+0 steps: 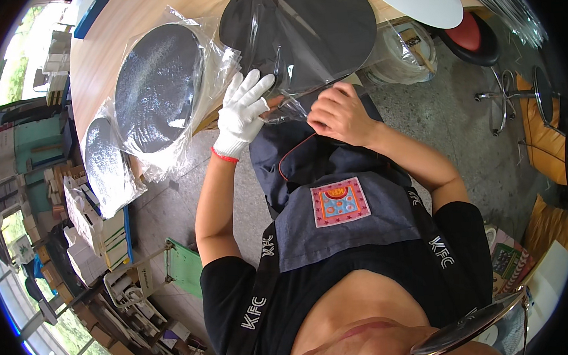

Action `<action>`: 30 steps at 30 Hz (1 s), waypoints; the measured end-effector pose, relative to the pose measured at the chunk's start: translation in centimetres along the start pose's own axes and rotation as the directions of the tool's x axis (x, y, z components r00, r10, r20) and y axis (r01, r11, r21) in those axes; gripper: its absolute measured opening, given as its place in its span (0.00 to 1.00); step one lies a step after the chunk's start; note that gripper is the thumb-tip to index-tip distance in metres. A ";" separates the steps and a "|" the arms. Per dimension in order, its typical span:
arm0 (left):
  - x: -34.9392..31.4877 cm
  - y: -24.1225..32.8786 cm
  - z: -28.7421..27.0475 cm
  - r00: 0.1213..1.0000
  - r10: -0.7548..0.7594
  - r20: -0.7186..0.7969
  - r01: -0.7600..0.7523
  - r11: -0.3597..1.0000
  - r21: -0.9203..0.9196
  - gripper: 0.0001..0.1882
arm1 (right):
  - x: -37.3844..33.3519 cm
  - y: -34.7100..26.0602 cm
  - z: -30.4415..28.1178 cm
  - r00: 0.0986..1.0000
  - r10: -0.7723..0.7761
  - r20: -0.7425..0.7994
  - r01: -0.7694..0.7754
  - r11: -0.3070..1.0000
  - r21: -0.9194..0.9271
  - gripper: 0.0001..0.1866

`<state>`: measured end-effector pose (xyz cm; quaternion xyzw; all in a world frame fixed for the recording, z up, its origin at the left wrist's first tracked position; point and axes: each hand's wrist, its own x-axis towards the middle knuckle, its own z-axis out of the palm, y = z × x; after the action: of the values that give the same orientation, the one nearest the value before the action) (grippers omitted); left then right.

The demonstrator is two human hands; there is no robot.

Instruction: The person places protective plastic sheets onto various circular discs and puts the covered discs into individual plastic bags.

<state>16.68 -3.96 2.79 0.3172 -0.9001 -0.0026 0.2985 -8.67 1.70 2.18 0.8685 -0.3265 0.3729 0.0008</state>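
A large black round board (328, 34) lies at the table's near edge with a clear plastic bag (260, 34) over its left part. My left hand (243, 109) wears a white knit glove with a red cuff. Its gloved fingers are stretched out on the film by the board's near left edge, and a bare fingertip shows beside the crumpled film. My right hand (342, 115) is bare. Its fingers are curled closed on the gathered film at the board's near edge, just above my lap; the fingertips are partly hidden.
Left on the wooden table (92, 65) lie a black round board (158, 87) in film and a smaller wrapped one (103, 164). A white board (419, 0) and a stack of clear bags (503, 5) are far right. Below stand a clear bin (406, 52) and a red-black stool (469, 38).
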 end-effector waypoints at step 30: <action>-1.2 1.9 -0.6 0.989 0.144 0.031 -0.143 0.989 -0.040 0.16 | -1.5 3.9 -6.6 0.971 0.167 0.173 -0.132 0.972 -0.197 0.46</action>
<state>16.62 -1.67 2.99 0.2457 -0.9253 -0.0033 0.2888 -15.95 1.08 5.07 0.8690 -0.4228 0.2562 0.0218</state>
